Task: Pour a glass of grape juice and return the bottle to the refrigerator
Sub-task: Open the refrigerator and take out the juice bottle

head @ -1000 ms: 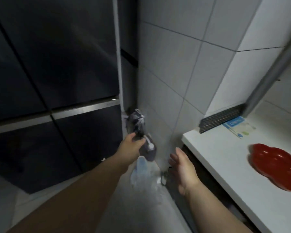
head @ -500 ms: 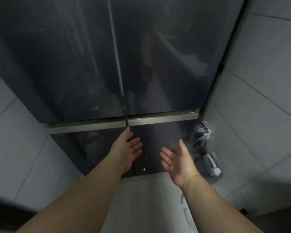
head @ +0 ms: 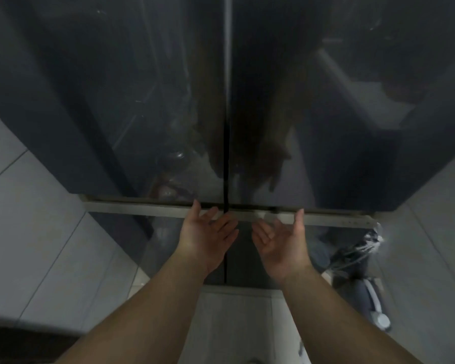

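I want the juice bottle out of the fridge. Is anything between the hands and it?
Yes: the refrigerator's two upper doors are shut. Left hand and right hand, both open and empty, reach toward their lower edge. No bottle shows.

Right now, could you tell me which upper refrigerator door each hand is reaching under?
The left hand is below the left upper door; the right hand below the right upper door.

Two hands [head: 208,239] [head: 280,241], one refrigerator [head: 142,101], one tied bag [head: 357,254]
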Demonstrator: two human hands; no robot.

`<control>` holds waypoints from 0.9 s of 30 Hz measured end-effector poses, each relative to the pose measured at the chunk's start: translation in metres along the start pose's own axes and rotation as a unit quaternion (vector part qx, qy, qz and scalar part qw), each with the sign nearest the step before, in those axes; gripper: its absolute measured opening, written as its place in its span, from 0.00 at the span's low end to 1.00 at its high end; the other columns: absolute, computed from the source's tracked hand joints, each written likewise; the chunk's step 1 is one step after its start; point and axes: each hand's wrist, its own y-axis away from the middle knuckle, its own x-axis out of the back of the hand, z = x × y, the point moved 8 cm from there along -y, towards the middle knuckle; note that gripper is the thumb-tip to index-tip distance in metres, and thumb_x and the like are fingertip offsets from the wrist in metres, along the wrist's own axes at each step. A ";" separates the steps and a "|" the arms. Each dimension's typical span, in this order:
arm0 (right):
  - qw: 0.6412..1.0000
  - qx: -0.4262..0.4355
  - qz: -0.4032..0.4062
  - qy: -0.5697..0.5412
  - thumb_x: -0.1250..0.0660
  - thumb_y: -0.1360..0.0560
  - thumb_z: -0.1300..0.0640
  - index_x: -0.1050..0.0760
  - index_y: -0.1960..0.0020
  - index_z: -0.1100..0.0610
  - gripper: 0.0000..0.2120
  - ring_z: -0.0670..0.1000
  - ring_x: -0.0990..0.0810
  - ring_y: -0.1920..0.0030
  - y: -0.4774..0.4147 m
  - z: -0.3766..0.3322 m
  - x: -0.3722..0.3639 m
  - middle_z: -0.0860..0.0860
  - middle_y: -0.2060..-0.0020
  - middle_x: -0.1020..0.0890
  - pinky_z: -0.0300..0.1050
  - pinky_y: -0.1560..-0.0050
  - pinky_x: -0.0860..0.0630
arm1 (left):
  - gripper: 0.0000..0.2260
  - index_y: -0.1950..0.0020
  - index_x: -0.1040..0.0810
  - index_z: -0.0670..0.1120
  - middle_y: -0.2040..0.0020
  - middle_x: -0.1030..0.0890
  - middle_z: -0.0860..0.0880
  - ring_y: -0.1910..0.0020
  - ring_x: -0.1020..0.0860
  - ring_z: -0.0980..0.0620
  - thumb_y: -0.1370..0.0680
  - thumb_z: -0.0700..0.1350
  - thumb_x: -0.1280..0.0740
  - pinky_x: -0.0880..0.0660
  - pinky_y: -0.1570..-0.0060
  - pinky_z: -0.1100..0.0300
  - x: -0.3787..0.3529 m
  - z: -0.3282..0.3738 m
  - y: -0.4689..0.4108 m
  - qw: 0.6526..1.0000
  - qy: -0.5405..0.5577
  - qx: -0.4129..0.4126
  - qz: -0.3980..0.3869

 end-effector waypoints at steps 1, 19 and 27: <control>1.000 -0.006 0.001 -0.007 0.40 0.32 0.29 0.49 0.21 0.57 0.50 0.60 0.31 0.29 -0.014 -0.002 -0.003 0.63 0.29 0.31 0.53 0.29 0.38 | 0.33 0.23 0.40 0.44 0.27 0.34 0.36 0.27 0.36 0.39 0.21 0.64 0.45 0.41 0.28 0.46 -0.004 0.000 -0.012 1.000 0.011 0.001 0.004; 1.000 0.001 -0.029 -0.004 0.38 0.37 0.27 0.28 0.30 0.56 0.45 0.56 0.21 0.38 -0.080 -0.015 -0.017 0.57 0.40 0.19 0.50 0.36 0.28 | 0.39 0.31 0.29 0.37 0.37 0.23 0.37 0.36 0.27 0.41 0.27 0.69 0.41 0.36 0.32 0.48 -0.018 -0.018 -0.096 0.991 0.129 0.019 -0.014; 0.998 0.042 0.039 0.029 0.41 0.30 0.29 0.28 0.33 0.57 0.38 0.56 0.20 0.41 -0.040 -0.005 0.007 0.57 0.46 0.16 0.50 0.36 0.27 | 0.42 0.29 0.33 0.36 0.34 0.26 0.34 0.33 0.29 0.39 0.27 0.70 0.42 0.36 0.31 0.48 0.005 -0.038 -0.065 0.995 0.067 0.068 -0.002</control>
